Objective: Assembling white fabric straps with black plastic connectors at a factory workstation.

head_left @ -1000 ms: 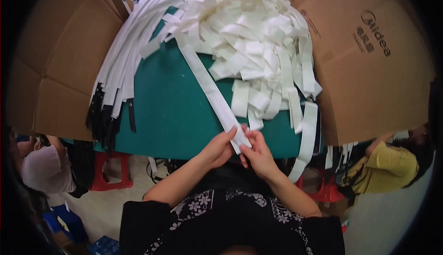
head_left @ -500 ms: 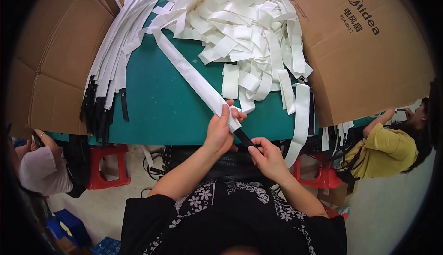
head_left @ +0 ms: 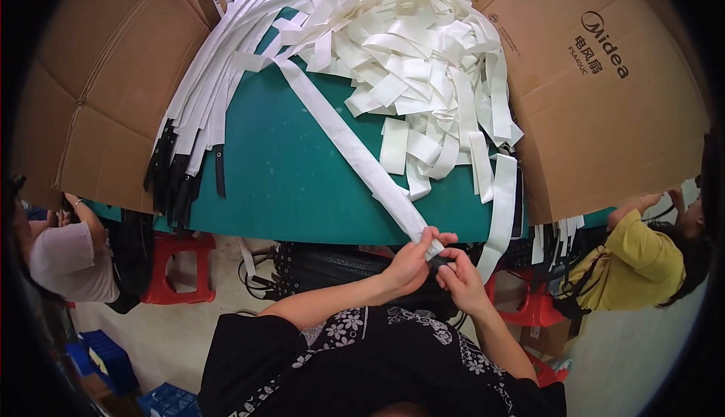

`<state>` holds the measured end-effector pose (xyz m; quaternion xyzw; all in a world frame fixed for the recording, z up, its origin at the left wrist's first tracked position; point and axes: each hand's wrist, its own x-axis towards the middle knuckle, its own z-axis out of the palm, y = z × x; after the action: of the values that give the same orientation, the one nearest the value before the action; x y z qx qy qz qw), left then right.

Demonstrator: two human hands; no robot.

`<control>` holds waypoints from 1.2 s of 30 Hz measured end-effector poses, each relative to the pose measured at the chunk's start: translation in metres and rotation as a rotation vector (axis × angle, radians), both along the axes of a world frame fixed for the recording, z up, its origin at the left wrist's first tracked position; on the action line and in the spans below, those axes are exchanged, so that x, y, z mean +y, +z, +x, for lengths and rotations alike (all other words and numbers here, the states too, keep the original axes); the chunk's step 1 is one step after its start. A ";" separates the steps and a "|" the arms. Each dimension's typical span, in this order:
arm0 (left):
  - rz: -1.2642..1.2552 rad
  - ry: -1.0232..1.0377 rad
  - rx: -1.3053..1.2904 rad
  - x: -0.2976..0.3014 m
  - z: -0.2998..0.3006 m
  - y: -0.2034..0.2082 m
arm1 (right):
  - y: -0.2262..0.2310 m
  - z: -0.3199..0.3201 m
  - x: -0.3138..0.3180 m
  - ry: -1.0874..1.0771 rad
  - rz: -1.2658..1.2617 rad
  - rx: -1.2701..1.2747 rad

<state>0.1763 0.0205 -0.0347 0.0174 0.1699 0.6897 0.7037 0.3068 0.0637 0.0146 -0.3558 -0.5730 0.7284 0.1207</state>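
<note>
A long white fabric sleeve [head_left: 340,134] runs slantwise from the far part of the green table [head_left: 257,168] to its near edge, covering a black belt. My left hand [head_left: 408,267] is closed round the sleeve's near end, just past the table edge. Right beside it, the fingers of my right hand [head_left: 462,281] pinch the short black belt end [head_left: 436,262] that sticks out of the sleeve. Fingers partly hide this end. Beyond lies a big heap of loose white sleeves [head_left: 411,70]. At left, several sleeved belts [head_left: 215,77] lie side by side, black ends toward me.
Cardboard boxes flank the table, one left [head_left: 121,107] and one right [head_left: 604,130]. Black belts with eyelets [head_left: 325,262] hang over my lap. Co-workers sit at left [head_left: 72,262] and right [head_left: 642,251]. A red stool [head_left: 179,266] and blue crates [head_left: 109,360] are at lower left.
Both hands have moved nearer me and to the right, drawing the sleeved belt along. They are now closer together, and less black belt shows beyond the sleeve.
</note>
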 end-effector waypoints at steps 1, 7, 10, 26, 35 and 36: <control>0.000 -0.001 0.000 -0.002 0.001 -0.001 | 0.001 0.007 0.002 0.022 -0.033 0.020; -0.118 0.083 -0.184 0.013 -0.025 0.003 | -0.004 0.019 0.006 0.024 -0.053 -0.091; -0.029 0.030 -0.092 0.009 -0.008 -0.003 | -0.003 0.000 0.008 0.009 0.038 -0.149; -0.036 0.121 0.052 0.013 -0.019 0.010 | 0.011 0.024 0.003 0.061 0.235 -0.400; -0.081 0.194 0.292 0.017 -0.031 0.017 | 0.039 0.010 0.000 0.089 -0.018 -0.552; -0.079 0.187 0.291 0.017 -0.028 0.018 | 0.043 0.004 0.000 0.042 0.022 -0.525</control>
<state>0.1480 0.0371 -0.0165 0.0735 0.2980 0.7352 0.6044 0.3109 0.0641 0.0579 -0.5193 -0.5997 0.6073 -0.0435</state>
